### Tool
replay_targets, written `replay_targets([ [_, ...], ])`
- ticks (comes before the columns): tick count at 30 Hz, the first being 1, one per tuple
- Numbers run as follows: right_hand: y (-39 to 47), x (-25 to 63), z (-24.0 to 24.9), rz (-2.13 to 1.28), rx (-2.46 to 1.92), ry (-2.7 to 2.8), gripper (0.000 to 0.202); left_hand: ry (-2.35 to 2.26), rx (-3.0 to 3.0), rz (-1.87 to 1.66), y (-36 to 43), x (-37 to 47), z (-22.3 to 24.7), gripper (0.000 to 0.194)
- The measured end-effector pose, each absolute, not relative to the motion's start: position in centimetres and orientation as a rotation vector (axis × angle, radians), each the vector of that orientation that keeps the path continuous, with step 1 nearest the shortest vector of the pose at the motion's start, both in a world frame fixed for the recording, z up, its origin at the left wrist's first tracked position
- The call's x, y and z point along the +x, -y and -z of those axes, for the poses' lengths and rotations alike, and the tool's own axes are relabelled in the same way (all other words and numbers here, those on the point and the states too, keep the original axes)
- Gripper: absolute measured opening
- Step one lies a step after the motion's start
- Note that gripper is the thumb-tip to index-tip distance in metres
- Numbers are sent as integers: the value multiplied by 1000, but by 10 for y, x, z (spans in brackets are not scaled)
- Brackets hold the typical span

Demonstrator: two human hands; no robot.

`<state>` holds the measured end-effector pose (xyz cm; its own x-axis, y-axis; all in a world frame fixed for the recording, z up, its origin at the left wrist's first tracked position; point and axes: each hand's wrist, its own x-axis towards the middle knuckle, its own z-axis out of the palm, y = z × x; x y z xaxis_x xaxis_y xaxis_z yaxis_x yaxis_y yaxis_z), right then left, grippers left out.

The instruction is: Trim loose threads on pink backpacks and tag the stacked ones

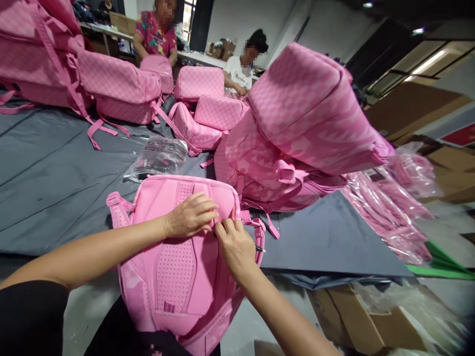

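A pink backpack (176,267) lies with its padded, dotted back panel facing up, partly on the table edge and partly over my lap. My left hand (193,213) rests on the upper part of the panel, fingers curled toward the right. Close beside it, my right hand (235,244) pinches at the panel near the right seam; what lies between its fingertips is too small to make out. A thin dark tool with a light tip (260,249) sticks out to the right of my right hand.
Large stacked pink backpacks (297,109) stand at the right, more pink bags (115,81) at the back left. A clear plastic bag (158,157) lies on the grey-covered table (55,173). Two people work across it. Cardboard boxes (356,316) sit below right.
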<state>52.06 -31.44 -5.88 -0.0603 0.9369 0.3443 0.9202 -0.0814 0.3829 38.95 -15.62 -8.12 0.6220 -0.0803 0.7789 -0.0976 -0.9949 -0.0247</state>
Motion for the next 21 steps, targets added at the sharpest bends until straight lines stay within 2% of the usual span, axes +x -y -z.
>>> replay_targets([
  [3,316,522,57,-1023,2035,-2098,14,-527,2557,-1489,154,385,75,34],
  [6,317,525,56,-1195,1901,-2121,20,-832,2404,-1432,146,387,63,27],
  [10,313,529,54,-1255,1824,-2157,21,-912,2341,-1350,138,396,54,16],
  [13,309,533,53,-1141,1822,-2208,19,-927,2318,-1335,137,402,53,10],
  [21,306,541,52,-1021,1851,-2221,21,-846,2276,-1366,113,406,41,13],
])
